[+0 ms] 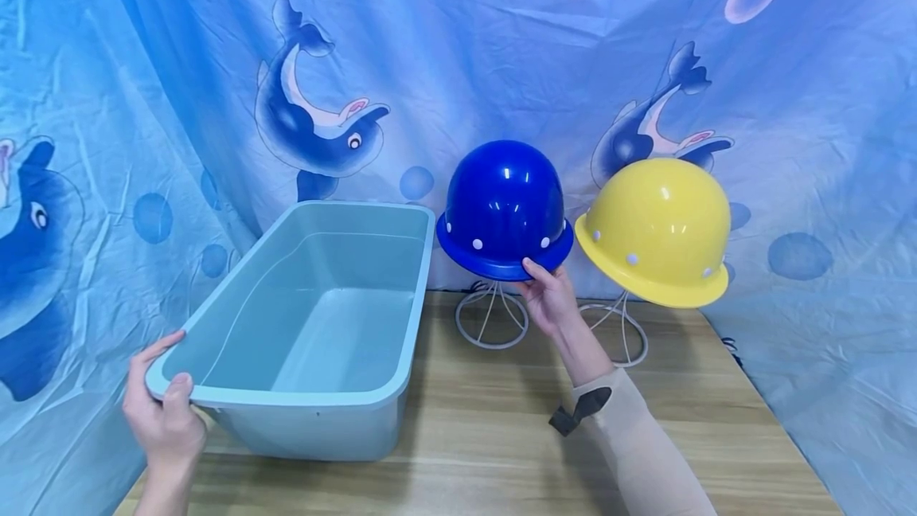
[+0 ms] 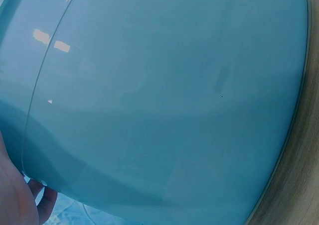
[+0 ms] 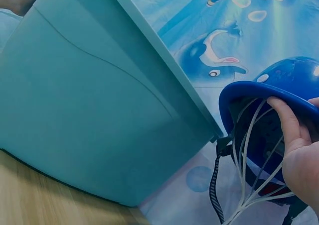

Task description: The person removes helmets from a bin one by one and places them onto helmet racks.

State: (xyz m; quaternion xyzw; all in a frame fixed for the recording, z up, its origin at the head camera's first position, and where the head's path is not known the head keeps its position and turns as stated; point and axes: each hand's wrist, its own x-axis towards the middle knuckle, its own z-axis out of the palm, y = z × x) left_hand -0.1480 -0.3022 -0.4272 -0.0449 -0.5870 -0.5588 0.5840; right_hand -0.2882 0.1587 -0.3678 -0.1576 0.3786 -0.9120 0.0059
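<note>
My right hand (image 1: 550,299) pinches the front brim of a blue hard hat (image 1: 505,197), thumb on top and fingers beneath. In the right wrist view the fingers (image 3: 285,116) reach under the brim, beside the white wires of a stand (image 3: 251,185) that run up inside the hat. A black strap (image 3: 218,185) hangs from it. On the left, my left hand (image 1: 163,408) grips the near left corner of a large light-blue plastic tub (image 1: 286,397), its thumb over the rim. The tub's inside shows nothing in it.
A yellow hard hat (image 1: 655,229) sits tilted on a second white wire stand (image 1: 634,341) to the right. Everything stands on a wood-grain table (image 1: 487,436). Behind hangs a blue curtain (image 1: 458,62) printed with dolphins, close to the table's back edge.
</note>
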